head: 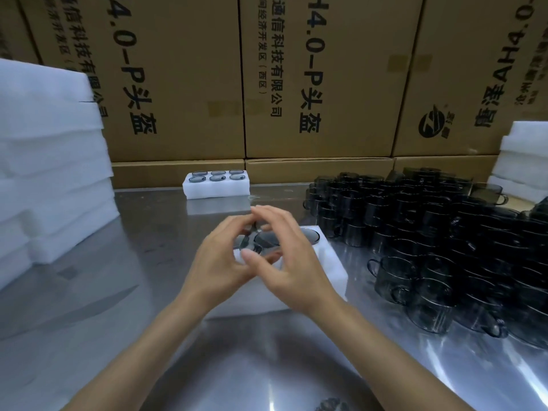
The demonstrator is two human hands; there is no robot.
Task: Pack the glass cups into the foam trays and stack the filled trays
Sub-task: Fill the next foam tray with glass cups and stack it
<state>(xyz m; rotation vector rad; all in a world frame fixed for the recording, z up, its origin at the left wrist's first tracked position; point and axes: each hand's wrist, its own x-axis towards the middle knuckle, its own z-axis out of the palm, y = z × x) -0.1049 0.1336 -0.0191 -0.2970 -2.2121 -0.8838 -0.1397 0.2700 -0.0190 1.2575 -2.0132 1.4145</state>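
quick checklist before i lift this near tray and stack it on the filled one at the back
1. Near foam tray full: cannot tell; one cup sits in its far right pocket, but both hands cover the other pockets.
2. Cups seated flush: cannot tell; left hand and right hand are over a cup at the tray's middle, the grip blurred.
3. Far filled tray ready to take a stack: ok; six cups sit in it, rims near level with the foam.
4. Path to the far tray: ok; bare steel table lies between them.
5. Loose cups clear of the tray: ok; they stand apart on the right.
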